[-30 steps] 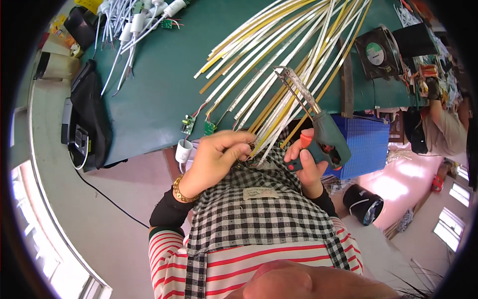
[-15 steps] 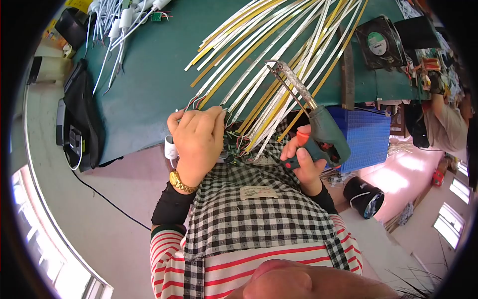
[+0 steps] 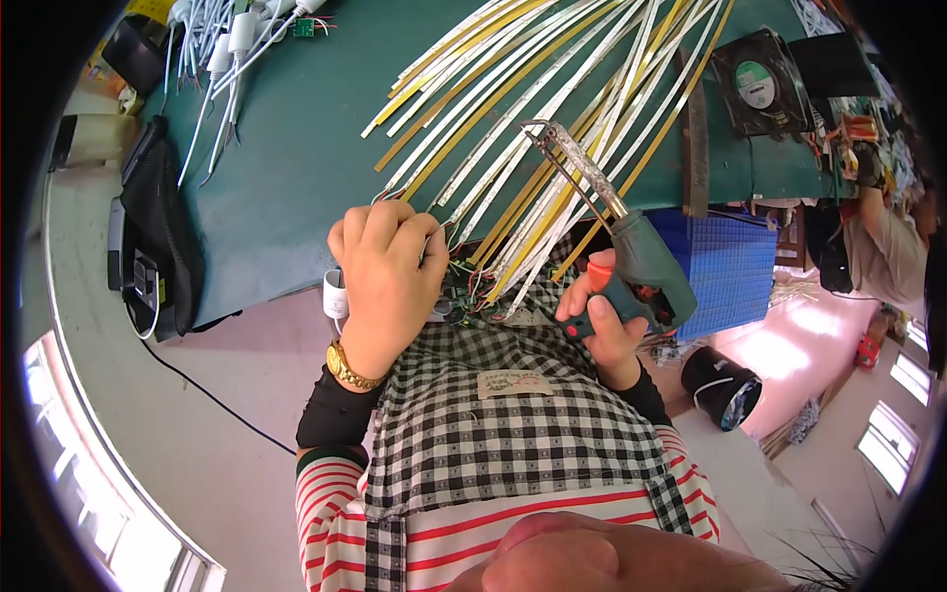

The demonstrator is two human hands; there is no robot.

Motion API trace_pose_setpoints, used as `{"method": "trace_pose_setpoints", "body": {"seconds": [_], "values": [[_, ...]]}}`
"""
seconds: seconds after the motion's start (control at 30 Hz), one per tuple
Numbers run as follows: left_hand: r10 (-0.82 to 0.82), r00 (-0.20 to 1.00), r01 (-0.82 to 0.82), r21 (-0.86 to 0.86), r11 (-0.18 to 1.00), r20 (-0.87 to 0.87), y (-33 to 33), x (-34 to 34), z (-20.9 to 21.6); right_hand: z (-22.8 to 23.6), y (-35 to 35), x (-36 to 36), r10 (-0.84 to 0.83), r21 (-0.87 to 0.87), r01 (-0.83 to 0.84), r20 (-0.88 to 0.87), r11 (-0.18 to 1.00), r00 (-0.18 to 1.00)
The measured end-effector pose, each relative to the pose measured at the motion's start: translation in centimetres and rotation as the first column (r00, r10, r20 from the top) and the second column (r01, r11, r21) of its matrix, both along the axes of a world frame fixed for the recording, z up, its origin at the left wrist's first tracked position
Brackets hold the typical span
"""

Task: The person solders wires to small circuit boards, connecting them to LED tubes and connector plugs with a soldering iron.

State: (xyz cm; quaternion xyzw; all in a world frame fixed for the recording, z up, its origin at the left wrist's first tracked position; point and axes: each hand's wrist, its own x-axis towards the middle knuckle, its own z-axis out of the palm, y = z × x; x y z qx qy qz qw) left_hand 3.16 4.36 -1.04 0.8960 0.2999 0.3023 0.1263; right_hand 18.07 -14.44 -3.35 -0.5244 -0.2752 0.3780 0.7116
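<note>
My left hand (image 3: 387, 276) is closed at the table's near edge, its fingers curled down over the near ends of the LED strips. Thin red and dark wires (image 3: 391, 193) run in under its fingers, which hide whatever they pinch. A white cylindrical plug (image 3: 335, 294) hangs beside this hand on a white cord. My right hand (image 3: 604, 321) is wrapped round the grip of a dark soldering gun (image 3: 646, 266) with an orange trigger. The gun's tip points up and left, above the white and yellow LED strips (image 3: 513, 148). Small green circuit boards (image 3: 460, 288) with wires lie between my hands.
White cables with plugs (image 3: 240, 39) are heaped at the far left of the green table (image 3: 281, 168). A black fan (image 3: 760, 84) stands at the far right, near a flat bar (image 3: 695, 148). A blue crate (image 3: 730, 266) and a black bucket (image 3: 720, 388) are at right.
My left fingers have bent more, and the knuckles have shifted slightly up and left. My right hand keeps hold of the soldering gun in nearly the same place.
</note>
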Motion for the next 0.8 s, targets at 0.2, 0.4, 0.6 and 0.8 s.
{"method": "trace_pose_setpoints", "body": {"seconds": [0.2,0.4,0.6,0.8], "values": [[0.014,1.0,-0.013,-0.063,0.998,0.022,0.2,0.1,0.2,0.3,0.0,0.0,0.034,0.014,-0.034,-0.038,0.999,0.999],[0.039,0.994,-0.025,-0.14,0.99,0.097,0.2,0.2,0.3,-0.4,-0.7,-0.3,0.033,-0.017,-0.033,0.031,0.999,0.999],[0.06,0.993,-0.041,-0.187,0.982,0.097,0.2,0.3,0.5,0.4,-1.2,-0.4,0.086,-0.061,-0.083,0.057,0.995,0.995],[0.095,0.995,-0.089,-0.127,0.988,0.037,0.1,0.8,0.1,1.7,-2.9,-0.2,0.314,-0.123,-0.302,0.098,0.945,0.944]]}}
